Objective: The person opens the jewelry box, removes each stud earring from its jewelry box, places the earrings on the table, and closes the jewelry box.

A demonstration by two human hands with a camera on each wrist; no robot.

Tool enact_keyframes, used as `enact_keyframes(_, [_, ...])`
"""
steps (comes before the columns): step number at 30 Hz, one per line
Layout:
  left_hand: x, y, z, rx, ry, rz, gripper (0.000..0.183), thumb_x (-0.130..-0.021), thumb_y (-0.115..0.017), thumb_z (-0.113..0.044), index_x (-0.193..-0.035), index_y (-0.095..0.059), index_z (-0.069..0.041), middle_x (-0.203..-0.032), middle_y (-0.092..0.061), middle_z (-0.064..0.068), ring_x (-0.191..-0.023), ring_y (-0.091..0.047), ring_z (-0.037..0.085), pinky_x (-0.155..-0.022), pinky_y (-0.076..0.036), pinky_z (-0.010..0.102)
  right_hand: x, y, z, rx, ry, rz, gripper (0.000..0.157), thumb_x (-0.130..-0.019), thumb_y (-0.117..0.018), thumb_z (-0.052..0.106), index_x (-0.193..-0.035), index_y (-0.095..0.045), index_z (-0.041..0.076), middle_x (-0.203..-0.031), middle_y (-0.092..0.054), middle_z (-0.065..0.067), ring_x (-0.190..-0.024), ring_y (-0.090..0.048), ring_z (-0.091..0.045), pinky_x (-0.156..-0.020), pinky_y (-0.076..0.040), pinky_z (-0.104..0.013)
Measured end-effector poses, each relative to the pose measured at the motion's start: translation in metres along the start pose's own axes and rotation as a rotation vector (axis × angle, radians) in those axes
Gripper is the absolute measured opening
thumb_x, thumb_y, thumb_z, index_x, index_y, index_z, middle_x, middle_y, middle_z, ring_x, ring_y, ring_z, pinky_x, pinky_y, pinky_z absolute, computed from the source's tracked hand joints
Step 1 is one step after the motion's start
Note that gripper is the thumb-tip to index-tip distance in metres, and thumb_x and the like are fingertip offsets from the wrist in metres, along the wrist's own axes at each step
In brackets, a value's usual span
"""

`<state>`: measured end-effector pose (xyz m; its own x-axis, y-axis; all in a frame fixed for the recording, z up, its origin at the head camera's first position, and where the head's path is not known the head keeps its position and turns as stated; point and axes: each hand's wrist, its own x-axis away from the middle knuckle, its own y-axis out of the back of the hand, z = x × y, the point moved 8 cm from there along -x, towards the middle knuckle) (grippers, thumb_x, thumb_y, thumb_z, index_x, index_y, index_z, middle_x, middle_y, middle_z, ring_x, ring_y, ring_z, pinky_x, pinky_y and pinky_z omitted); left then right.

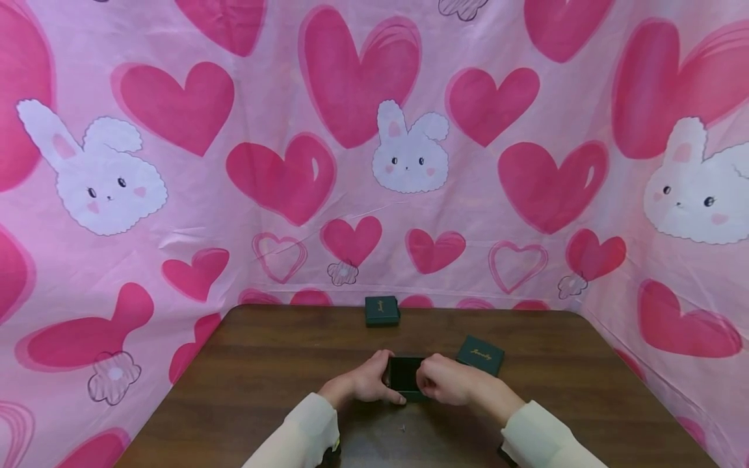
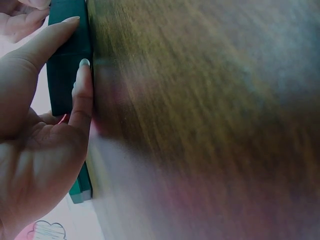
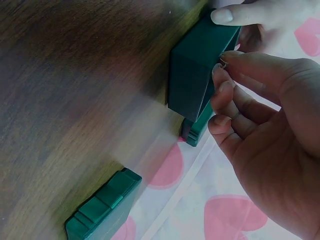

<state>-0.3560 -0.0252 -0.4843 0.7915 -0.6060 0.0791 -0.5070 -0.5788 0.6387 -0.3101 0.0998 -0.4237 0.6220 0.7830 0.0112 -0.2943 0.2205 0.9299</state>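
Observation:
A dark green jewelry box base stands open-topped on the table, its inside dark. My left hand grips it at the left end, with the thumb on the near wall. My right hand is at the box's right end. In the right wrist view, its thumb and forefinger pinch a tiny shiny metal piece at the rim; the fingers hide most of it, so its kind is unclear. Beyond the right hand lies the green lid with gold lettering.
Another green jewelry box with gold lettering sits at the table's far edge. A tiny pale object lies on the brown wooden table, nearer than the open box. Pink fabric with hearts and rabbits hangs around the table.

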Motion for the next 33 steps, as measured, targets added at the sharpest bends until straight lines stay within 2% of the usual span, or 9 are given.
enact_keyframes(5, [0.0, 0.0, 0.0, 0.006, 0.002, -0.001, 0.073, -0.082, -0.087, -0.034, -0.132, -0.042, -0.007, -0.115, -0.047, 0.007, -0.102, -0.049, 0.022, -0.092, -0.046, 0.041, 0.002, 0.0, -0.001, -0.022, -0.011, 0.007, 0.014, -0.094, -0.068, -0.001, -0.084, -0.074, 0.008, -0.073, -0.06, 0.013, -0.064, -0.051, 0.0, -0.063, -0.048, -0.019])
enact_keyframes(7, [0.005, 0.002, -0.008, 0.027, 0.036, -0.003, 0.072, -0.079, -0.09, -0.025, -0.13, -0.043, -0.007, -0.113, -0.047, 0.006, -0.102, -0.05, 0.022, -0.093, -0.045, 0.043, 0.003, 0.0, -0.001, -0.025, -0.016, 0.009, 0.014, -0.094, -0.068, -0.001, -0.084, -0.074, 0.008, -0.073, -0.06, 0.013, -0.063, -0.051, 0.0, -0.062, -0.048, -0.019])
enact_keyframes(13, [0.004, 0.0, -0.006, 0.011, 0.06, -0.01, 0.069, -0.079, -0.089, -0.02, -0.13, -0.044, -0.009, -0.111, -0.047, 0.003, -0.1, -0.049, 0.02, -0.09, -0.045, 0.039, 0.006, 0.001, -0.002, -0.013, -0.018, 0.005, 0.014, -0.093, -0.068, 0.0, -0.083, -0.073, 0.009, -0.075, -0.058, 0.014, -0.066, -0.05, 0.0, -0.064, -0.048, -0.019])
enact_keyframes(19, [0.005, 0.002, -0.009, 0.011, 0.049, -0.016, 0.071, -0.079, -0.09, -0.021, -0.131, -0.044, -0.007, -0.113, -0.048, 0.005, -0.1, -0.05, 0.02, -0.092, -0.045, 0.041, 0.008, 0.003, -0.004, -0.016, -0.022, 0.007, 0.014, -0.094, -0.068, 0.0, -0.084, -0.073, 0.009, -0.076, -0.059, 0.013, -0.068, -0.051, 0.0, -0.066, -0.049, -0.02])
enact_keyframes(27, [0.003, 0.002, -0.005, -0.028, 0.056, -0.006, 0.073, -0.081, -0.088, -0.028, -0.135, -0.042, -0.01, -0.115, -0.047, 0.002, -0.103, -0.05, 0.019, -0.095, -0.046, 0.04, 0.01, 0.005, -0.005, -0.014, -0.032, 0.01, 0.013, -0.094, -0.069, 0.001, -0.085, -0.073, 0.009, -0.078, -0.059, 0.013, -0.07, -0.052, 0.0, -0.066, -0.05, -0.021])
enact_keyframes(33, [0.003, 0.002, -0.005, -0.023, 0.05, -0.005, 0.073, -0.081, -0.088, -0.028, -0.134, -0.042, -0.009, -0.115, -0.048, 0.003, -0.103, -0.05, 0.02, -0.094, -0.046, 0.042, 0.012, 0.006, -0.005, -0.021, -0.033, 0.011, 0.012, -0.094, -0.068, 0.001, -0.087, -0.073, 0.009, -0.079, -0.059, 0.012, -0.069, -0.052, 0.0, -0.066, -0.05, -0.021])
